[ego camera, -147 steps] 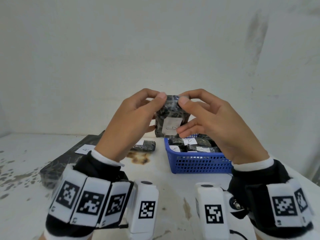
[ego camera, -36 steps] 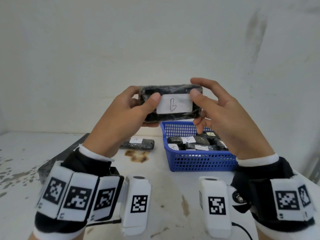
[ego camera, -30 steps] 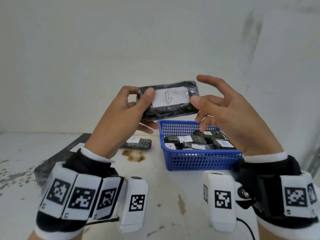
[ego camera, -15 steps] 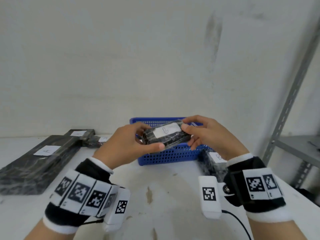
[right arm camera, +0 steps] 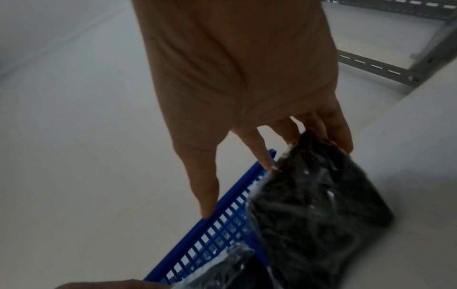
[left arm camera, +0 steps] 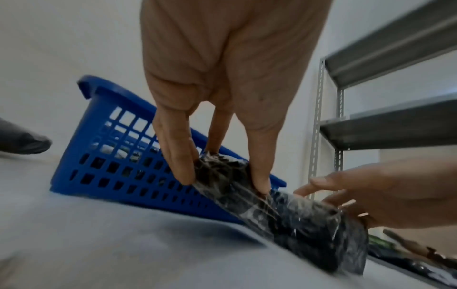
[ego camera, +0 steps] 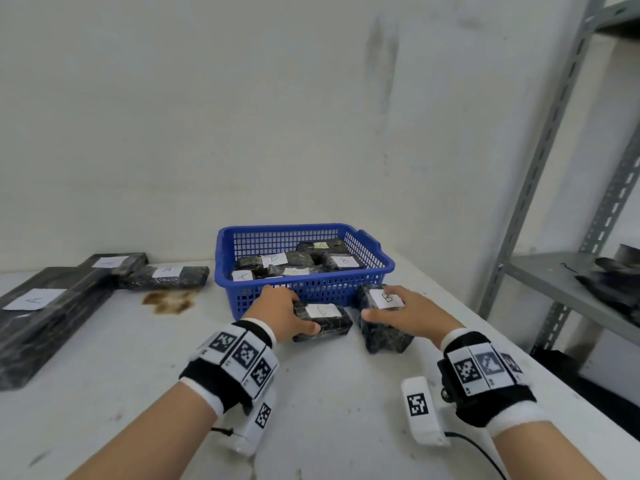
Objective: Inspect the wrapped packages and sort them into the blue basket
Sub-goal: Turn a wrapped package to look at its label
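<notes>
1. Your left hand point(ego camera: 281, 312) grips one end of a small black wrapped package point(ego camera: 323, 317) that lies on the table point(ego camera: 138, 375) just in front of the blue basket point(ego camera: 304, 289); in the left wrist view your thumb and fingers point(left arm camera: 178, 156) pinch the end of it from both sides.
2. Your right hand point(ego camera: 408, 311) curls over a second, bulkier wrapped package point(ego camera: 382, 327) with a white label marked B, which stands on the table just right of the first. In the right wrist view your fingertips point(right arm camera: 343, 136) hook over its far top edge, and your thumb lies along its near side in the head view.
3. The two packages sit side by side, close to touching, both up against the basket's near wall.
4. The basket holds several more black wrapped packages point(ego camera: 298, 263) with white labels, some reading B and one A.
5. To the left on the table lie a small package labelled A point(ego camera: 166, 276), a brown stain point(ego camera: 168, 301) in front of it, and long flat black bundles point(ego camera: 48, 317) with white labels.
6. A grey metal shelf rack point(ego camera: 561, 282) stands to your right.
</notes>
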Tool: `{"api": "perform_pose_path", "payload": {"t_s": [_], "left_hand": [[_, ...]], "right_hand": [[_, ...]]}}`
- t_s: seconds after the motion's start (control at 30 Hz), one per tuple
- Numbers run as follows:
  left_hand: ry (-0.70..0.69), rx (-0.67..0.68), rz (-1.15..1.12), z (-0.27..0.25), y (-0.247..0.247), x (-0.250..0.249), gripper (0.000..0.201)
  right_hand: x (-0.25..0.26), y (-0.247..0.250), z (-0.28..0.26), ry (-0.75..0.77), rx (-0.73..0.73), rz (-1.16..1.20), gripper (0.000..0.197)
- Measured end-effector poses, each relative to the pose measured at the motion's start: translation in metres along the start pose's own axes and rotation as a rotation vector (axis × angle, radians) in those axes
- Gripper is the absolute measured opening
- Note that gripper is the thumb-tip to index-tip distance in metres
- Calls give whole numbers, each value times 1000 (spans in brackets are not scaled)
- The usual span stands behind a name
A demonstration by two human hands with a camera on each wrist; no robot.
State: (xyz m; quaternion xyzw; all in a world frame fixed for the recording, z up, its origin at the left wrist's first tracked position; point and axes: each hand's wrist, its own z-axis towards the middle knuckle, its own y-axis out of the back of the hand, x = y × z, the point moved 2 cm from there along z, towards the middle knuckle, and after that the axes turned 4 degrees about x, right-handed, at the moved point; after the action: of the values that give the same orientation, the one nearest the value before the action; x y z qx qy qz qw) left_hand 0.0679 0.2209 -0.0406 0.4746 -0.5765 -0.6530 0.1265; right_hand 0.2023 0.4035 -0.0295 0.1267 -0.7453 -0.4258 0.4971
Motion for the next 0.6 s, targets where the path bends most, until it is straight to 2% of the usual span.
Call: {"api": "perform_pose_path", "payload": {"t_s": [0.33, 0.5, 0.6], "left_hand": [[93, -14, 50, 15, -13, -17, 67], [145, -5, -3, 20, -13, -16, 53], [152, -28, -37, 21, -13, -12, 58]], "right_hand": [[-18, 6, 10, 12, 58, 55, 82], [-24, 9, 13, 26, 71, 56, 84], [-27, 8, 14, 27, 68, 55, 85]]}}
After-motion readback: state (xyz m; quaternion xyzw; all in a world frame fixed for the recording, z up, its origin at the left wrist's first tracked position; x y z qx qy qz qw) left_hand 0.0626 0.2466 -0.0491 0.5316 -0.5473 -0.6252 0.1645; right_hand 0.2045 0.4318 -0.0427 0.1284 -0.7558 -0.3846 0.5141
